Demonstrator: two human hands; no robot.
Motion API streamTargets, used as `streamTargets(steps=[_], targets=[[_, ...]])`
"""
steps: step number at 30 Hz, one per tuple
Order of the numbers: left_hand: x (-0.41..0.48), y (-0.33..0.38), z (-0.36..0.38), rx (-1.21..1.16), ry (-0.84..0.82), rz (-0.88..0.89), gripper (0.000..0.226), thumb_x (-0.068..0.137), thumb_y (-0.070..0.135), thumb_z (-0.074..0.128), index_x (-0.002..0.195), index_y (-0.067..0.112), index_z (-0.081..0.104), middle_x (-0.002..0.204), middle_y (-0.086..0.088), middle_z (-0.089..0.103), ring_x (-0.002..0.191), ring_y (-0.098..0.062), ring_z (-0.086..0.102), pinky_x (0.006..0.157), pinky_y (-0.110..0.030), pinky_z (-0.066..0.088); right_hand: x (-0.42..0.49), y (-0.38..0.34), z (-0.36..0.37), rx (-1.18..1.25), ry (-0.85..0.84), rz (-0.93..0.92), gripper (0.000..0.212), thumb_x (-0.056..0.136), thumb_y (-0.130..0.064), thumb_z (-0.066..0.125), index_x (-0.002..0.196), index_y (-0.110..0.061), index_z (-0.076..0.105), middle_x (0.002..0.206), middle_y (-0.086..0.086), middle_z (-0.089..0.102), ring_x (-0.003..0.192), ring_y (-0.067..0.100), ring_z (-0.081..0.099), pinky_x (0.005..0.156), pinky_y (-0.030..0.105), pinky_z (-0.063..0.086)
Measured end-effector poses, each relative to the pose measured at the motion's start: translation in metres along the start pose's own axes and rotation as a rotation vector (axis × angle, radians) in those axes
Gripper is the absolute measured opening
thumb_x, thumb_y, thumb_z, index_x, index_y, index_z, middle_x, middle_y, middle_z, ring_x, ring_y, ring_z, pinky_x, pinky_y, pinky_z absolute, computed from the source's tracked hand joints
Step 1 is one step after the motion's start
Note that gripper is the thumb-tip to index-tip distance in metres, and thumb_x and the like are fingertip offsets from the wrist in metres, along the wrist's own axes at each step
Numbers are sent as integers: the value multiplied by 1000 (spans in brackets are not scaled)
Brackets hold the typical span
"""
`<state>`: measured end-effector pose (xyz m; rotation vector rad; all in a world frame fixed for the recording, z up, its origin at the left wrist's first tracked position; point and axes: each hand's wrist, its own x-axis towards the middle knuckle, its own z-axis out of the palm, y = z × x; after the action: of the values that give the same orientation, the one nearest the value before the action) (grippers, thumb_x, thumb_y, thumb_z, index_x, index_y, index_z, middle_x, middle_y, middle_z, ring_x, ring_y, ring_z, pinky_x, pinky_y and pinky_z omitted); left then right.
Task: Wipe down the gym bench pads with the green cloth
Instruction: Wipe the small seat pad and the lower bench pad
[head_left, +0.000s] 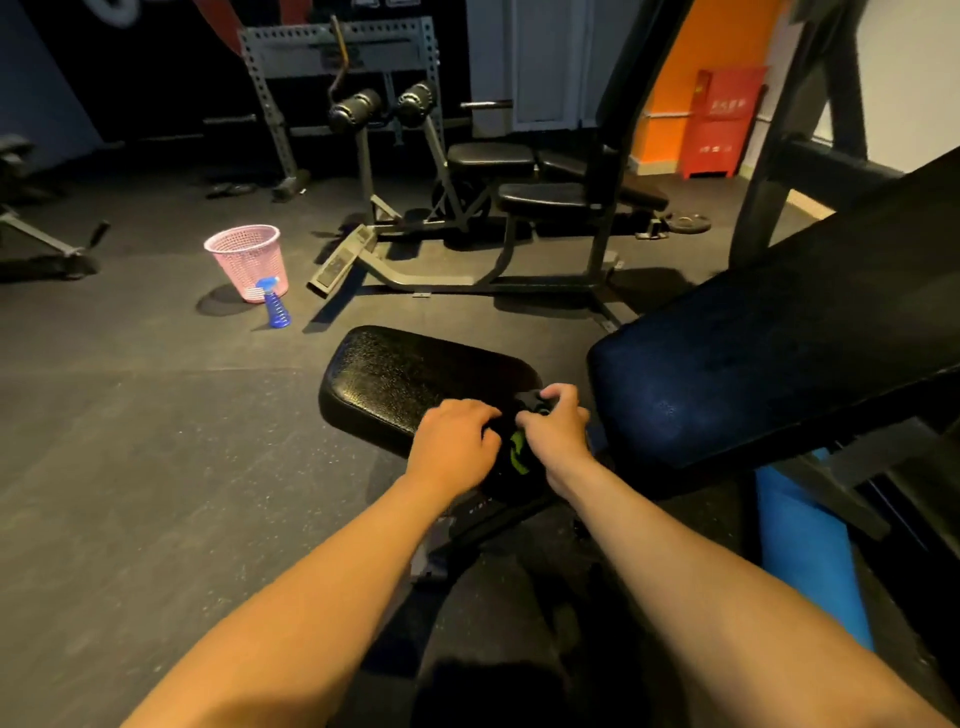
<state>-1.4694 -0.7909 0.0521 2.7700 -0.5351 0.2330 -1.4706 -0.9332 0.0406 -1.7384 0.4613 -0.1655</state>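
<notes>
The cloth is bunched up between my left hand and right hand, mostly in shadow, with only a bright green fold showing, at the near right end of the seat pad. That pad is black, rounded and grainy, lying flat and low with a dull shine on top. Just right of it the back pad is long, dark and tilted, rising away to the right.

green cloth mostly hidden between left hand and right hand, back pad cropped at right
</notes>
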Motion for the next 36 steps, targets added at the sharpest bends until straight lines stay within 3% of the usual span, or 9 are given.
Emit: streamTargets(steps=[5,9,11,15,18,24,30,33,36], targets=[[31,-64,-39,195,91,-181,49,94,38,48,142,27,51,152,-2,44,141,-25,34,114,-43,23,47,-46,75,34,-79,-79,33,89,0,59,107,-27,53,118,4,56,90,10,56,64,21,45],[39,-123,-71,35,60,-528,76,95,51,50,157,18,22,165,-13,15,148,-35,14,119,-49,14,56,-106,138,-48,-206,-183,25,87,3,62,99,-17,54,103,0,58,87,7,55,63,17,44],[42,-134,-79,-125,-20,-663,83,93,52,54,158,13,18,161,-15,25,143,-36,22,116,-48,20,54,-131,170,-156,-350,-320,26,80,8,61,88,-17,56,98,1,63,90,9,58,70,19,45],[47,-134,-86,-315,-119,-714,52,92,34,57,136,9,43,138,-12,51,131,-33,35,110,-45,31,64,-155,214,-437,-627,-463,24,78,3,63,87,-19,64,99,-1,68,99,14,62,88,27,45],[52,-134,-99,-307,-187,-746,61,94,41,55,144,11,37,146,-8,46,136,-30,33,112,-44,29,73,-158,222,-596,-684,-388,20,87,-2,60,97,-17,68,105,-1,67,101,14,60,90,27,45],[72,-136,-117,-277,-326,-737,74,93,44,53,153,16,20,155,-4,33,138,-27,29,114,-45,24,99,-161,220,-612,-510,-152,26,91,-1,53,106,-17,68,113,4,65,105,21,59,89,23,40],[97,-134,-116,-263,-397,-662,85,91,36,53,159,21,4,165,4,8,144,-24,13,120,-47,15,148,-133,152,-701,-359,133,31,89,2,53,101,-17,73,115,5,69,110,23,61,92,18,39],[116,-132,-109,-185,-432,-683,80,88,38,53,157,26,13,163,4,16,139,-27,18,117,-45,15,155,-127,157,-691,-324,188,28,88,-2,55,99,-20,73,110,5,70,105,25,63,87,22,43],[138,-123,-102,-76,-436,-680,67,82,42,50,145,23,40,153,-1,36,131,-29,30,109,-48,19,153,-138,180,-665,-522,96,26,88,-7,56,99,-23,73,113,0,69,106,20,62,92,25,44]])
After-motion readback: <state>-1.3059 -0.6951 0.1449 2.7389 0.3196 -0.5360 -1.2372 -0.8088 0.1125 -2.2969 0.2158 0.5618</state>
